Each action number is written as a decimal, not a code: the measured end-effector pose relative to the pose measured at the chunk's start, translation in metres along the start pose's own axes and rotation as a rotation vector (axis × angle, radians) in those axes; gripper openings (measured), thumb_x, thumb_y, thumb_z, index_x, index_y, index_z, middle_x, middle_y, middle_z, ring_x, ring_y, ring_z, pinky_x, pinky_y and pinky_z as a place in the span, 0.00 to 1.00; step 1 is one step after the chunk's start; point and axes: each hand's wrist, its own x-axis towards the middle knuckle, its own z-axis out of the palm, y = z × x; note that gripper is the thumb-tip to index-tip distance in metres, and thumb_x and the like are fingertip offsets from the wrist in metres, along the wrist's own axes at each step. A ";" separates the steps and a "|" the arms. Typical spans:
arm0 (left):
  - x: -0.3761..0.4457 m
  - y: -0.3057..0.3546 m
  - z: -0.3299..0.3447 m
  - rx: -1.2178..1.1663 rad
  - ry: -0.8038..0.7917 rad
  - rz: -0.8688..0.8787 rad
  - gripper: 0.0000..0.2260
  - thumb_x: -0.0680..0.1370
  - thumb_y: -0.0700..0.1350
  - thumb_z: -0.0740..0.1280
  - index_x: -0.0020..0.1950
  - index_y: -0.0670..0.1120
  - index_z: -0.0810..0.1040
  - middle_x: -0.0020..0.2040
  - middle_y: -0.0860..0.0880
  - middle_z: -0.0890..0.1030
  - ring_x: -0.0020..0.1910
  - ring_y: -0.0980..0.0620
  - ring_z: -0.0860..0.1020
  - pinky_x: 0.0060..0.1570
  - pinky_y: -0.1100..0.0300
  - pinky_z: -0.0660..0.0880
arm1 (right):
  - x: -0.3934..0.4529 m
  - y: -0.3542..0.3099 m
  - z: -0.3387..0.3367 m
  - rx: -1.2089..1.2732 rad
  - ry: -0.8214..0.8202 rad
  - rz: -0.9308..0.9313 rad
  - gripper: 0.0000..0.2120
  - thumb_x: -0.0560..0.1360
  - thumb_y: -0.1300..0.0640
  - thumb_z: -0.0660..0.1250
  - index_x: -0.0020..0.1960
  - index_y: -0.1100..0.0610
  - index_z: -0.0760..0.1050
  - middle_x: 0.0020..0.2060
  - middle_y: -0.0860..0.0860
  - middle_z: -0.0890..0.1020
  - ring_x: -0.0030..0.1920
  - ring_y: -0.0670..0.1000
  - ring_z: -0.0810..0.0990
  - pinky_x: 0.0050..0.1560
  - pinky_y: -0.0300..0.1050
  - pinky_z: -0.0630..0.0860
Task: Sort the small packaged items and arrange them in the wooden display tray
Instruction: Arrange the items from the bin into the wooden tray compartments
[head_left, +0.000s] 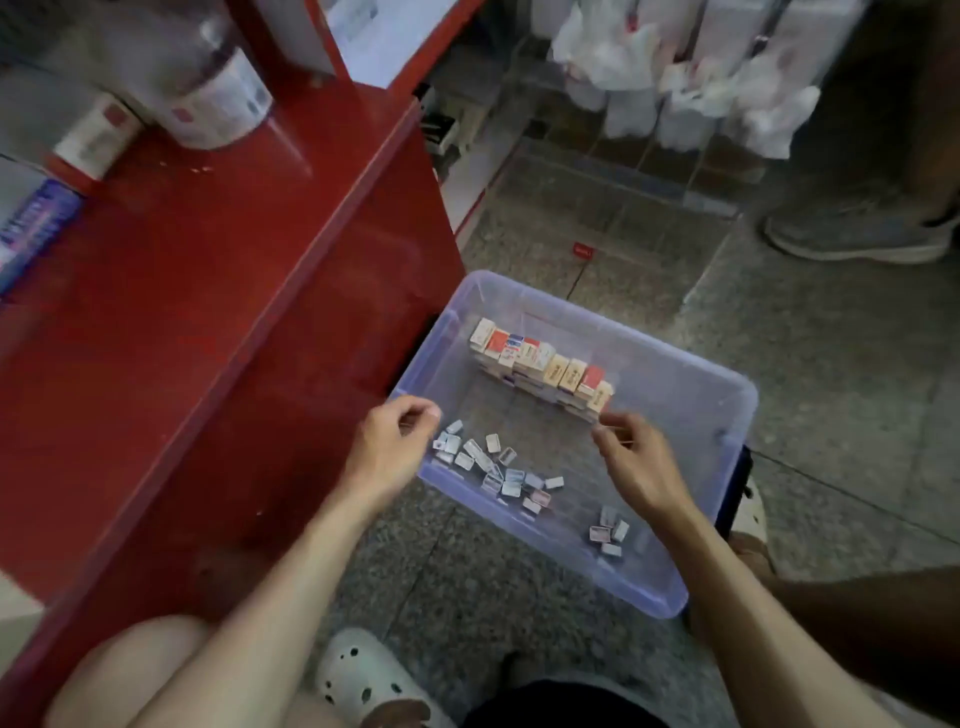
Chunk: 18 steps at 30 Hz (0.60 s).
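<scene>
While both hands (395, 441) hover over bin (691, 384), fingers apparently empty.

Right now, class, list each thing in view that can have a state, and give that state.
Clear plastic bin: on the floor, lidless.
Stacked boxes: in a tidy row at the far side of the bin.
Loose small packets: scattered on the bin's floor.
Left hand: fingers curled, nothing visibly held.
Right hand: fingertips pinched; anything held is too small to tell.
</scene>
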 end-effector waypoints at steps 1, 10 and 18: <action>0.011 -0.007 0.006 0.081 -0.021 0.025 0.05 0.80 0.44 0.66 0.47 0.49 0.81 0.45 0.51 0.83 0.47 0.49 0.82 0.52 0.54 0.76 | 0.010 0.010 0.008 -0.016 -0.040 0.020 0.12 0.82 0.57 0.63 0.63 0.61 0.75 0.50 0.55 0.80 0.51 0.54 0.79 0.51 0.48 0.74; 0.056 -0.079 0.042 0.782 -0.088 0.337 0.20 0.78 0.58 0.53 0.52 0.50 0.80 0.46 0.52 0.81 0.48 0.48 0.80 0.43 0.57 0.73 | 0.095 0.081 0.106 -0.223 -0.418 0.099 0.26 0.79 0.56 0.68 0.74 0.62 0.67 0.70 0.60 0.73 0.68 0.57 0.74 0.66 0.46 0.70; 0.063 -0.095 0.052 0.777 0.035 0.487 0.16 0.77 0.51 0.57 0.49 0.45 0.82 0.39 0.49 0.80 0.39 0.45 0.78 0.36 0.52 0.73 | 0.162 0.068 0.195 -0.488 -0.533 -0.207 0.35 0.71 0.41 0.68 0.74 0.55 0.67 0.71 0.57 0.70 0.70 0.63 0.68 0.70 0.54 0.66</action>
